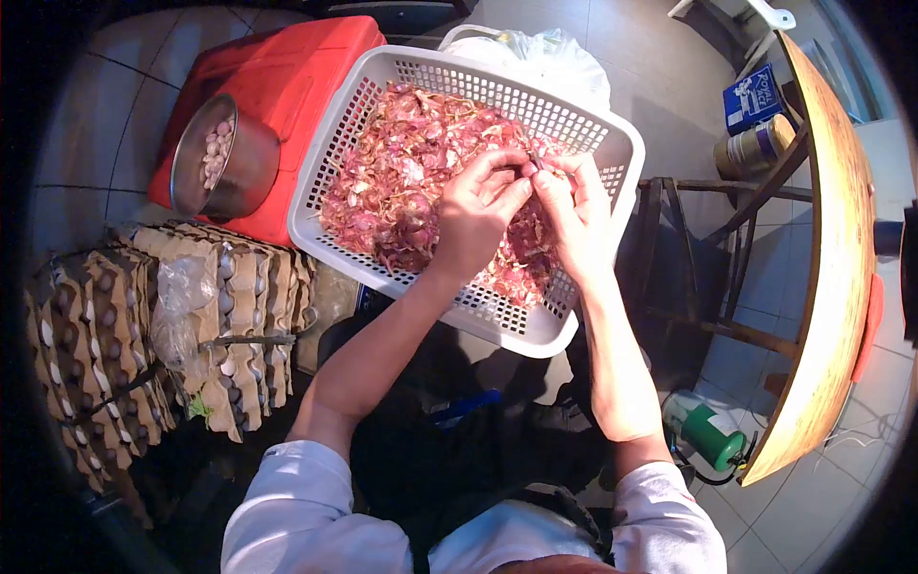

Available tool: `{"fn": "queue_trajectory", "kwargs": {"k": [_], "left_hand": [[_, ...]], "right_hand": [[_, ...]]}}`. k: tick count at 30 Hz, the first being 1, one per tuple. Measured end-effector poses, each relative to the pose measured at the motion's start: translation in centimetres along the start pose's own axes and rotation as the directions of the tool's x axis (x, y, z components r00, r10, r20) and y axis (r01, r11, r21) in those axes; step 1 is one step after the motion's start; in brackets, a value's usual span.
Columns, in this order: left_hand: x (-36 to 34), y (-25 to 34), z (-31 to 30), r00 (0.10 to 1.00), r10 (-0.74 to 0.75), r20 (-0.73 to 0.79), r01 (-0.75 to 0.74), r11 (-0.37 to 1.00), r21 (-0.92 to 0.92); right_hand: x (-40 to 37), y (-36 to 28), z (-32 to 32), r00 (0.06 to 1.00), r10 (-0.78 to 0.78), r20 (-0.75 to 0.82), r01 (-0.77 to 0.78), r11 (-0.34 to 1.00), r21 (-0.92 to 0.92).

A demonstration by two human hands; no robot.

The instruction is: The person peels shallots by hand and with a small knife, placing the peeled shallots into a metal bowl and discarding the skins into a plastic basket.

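Both of my hands meet above a grey perforated plastic basket point(306, 206), near its right half. My left hand point(478, 206) is closed in a pinch, its fingertips touching those of my right hand point(572, 196). Between the fingertips sits a small dark purplish shallot point(533, 165), mostly hidden by the fingers. My right hand pinches it from the other side. Beneath them, the basket holds a heap of red shallots and loose papery skins point(411, 182). Left of the basket, a metal pot point(251, 172) contains several pale peeled pieces point(218, 153).
The pot stands on a red plastic box point(287, 86). Stacked egg trays point(229, 316) are at the lower left. Behind the basket lies a clear plastic bag point(564, 67). A wooden table point(827, 258), a blue box point(753, 99) and a green canister point(712, 438) are at the right.
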State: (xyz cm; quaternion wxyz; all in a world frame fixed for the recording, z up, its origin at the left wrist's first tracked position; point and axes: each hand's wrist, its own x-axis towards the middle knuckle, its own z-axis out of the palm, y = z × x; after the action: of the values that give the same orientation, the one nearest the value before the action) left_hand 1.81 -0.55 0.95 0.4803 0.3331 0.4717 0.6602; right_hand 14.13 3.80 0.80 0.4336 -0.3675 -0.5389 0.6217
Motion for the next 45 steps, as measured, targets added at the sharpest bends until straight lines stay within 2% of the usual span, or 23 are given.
{"fn": "queue_trajectory", "kwargs": {"k": [3, 6, 9, 10, 12, 15, 19, 21, 22, 24, 27, 28, 32, 35, 36, 39, 45], "left_hand": [[0.6, -0.2, -0.7, 0.999, -0.045, -0.002, 0.045, 0.995, -0.085], [0.9, 0.4, -1.5, 0.987, -0.148, 0.063, 0.158, 0.967, -0.199], [1.0, 0.4, -1.9, 0.965, -0.192, 0.177, 0.216, 0.968, -0.128], [0.8, 0.4, -1.7, 0.961, -0.235, 0.146, 0.251, 0.963, -0.098], [0.8, 0.3, -1.8, 0.956, -0.232, 0.177, 0.254, 0.961, -0.112], [0.8, 0.4, -1.8, 0.952, -0.245, 0.183, 0.278, 0.944, -0.179], [0.7, 0.4, -1.5, 0.962, -0.236, 0.141, 0.269, 0.913, -0.308], [0.8, 0.4, -1.5, 0.961, -0.234, 0.149, 0.262, 0.942, -0.208], [0.8, 0.4, -1.5, 0.960, -0.234, 0.153, 0.258, 0.953, -0.157], [0.9, 0.4, -1.7, 0.948, -0.272, 0.164, 0.300, 0.936, -0.184], [1.1, 0.6, -1.8, 0.952, -0.261, 0.160, 0.289, 0.939, -0.185], [1.1, 0.6, -1.8, 0.957, -0.247, 0.156, 0.273, 0.945, -0.179], [1.2, 0.5, -2.0, 0.960, -0.240, 0.142, 0.266, 0.942, -0.206], [1.2, 0.1, -2.3, 0.971, -0.196, 0.140, 0.225, 0.948, -0.227], [1.2, -0.1, -2.2, 0.976, -0.180, 0.123, 0.202, 0.957, -0.210], [1.2, -0.4, -2.2, 0.984, -0.154, 0.087, 0.169, 0.963, -0.208], [1.1, -0.3, -1.9, 0.990, -0.125, 0.069, 0.138, 0.965, -0.225]], "right_hand": [[-0.1, -0.3, -0.3, 0.999, 0.009, 0.053, -0.006, 0.998, -0.068], [0.0, 0.7, -0.5, 0.991, -0.117, 0.070, 0.130, 0.961, -0.244], [0.2, 0.6, -0.5, 0.987, -0.133, 0.089, 0.153, 0.949, -0.276], [0.1, 0.1, -0.5, 0.995, -0.057, 0.087, 0.075, 0.975, -0.210], [-0.2, -0.9, -0.5, 0.991, 0.092, 0.098, -0.085, 0.994, -0.075], [-0.2, -0.5, -0.2, 0.996, 0.033, 0.079, -0.038, 0.998, 0.056], [-0.2, -0.7, 0.2, 0.998, 0.026, 0.059, -0.030, 0.997, 0.077], [-0.1, -0.4, 0.1, 0.998, 0.003, 0.057, -0.009, 0.995, 0.096], [-0.2, -0.3, -0.1, 0.997, 0.039, 0.065, -0.045, 0.995, 0.093], [-0.1, -0.4, -0.6, 0.991, 0.108, 0.083, -0.115, 0.989, 0.088], [0.0, -0.8, -0.2, 0.980, 0.193, -0.048, -0.182, 0.967, 0.181], [0.0, -0.6, -0.5, 0.986, 0.157, -0.059, -0.154, 0.987, 0.053], [-0.4, -0.6, 0.0, 0.998, 0.061, 0.029, -0.060, 0.998, -0.035], [-0.6, 0.3, -0.3, 0.999, -0.008, 0.038, 0.016, 0.978, -0.210], [-0.8, -0.4, -0.1, 0.999, 0.036, 0.006, -0.033, 0.965, -0.260], [-0.6, -0.2, 0.0, 0.996, -0.068, 0.049, 0.080, 0.943, -0.323], [-1.0, -2.0, 0.6, 0.999, 0.029, 0.023, -0.017, 0.910, -0.415]]}}
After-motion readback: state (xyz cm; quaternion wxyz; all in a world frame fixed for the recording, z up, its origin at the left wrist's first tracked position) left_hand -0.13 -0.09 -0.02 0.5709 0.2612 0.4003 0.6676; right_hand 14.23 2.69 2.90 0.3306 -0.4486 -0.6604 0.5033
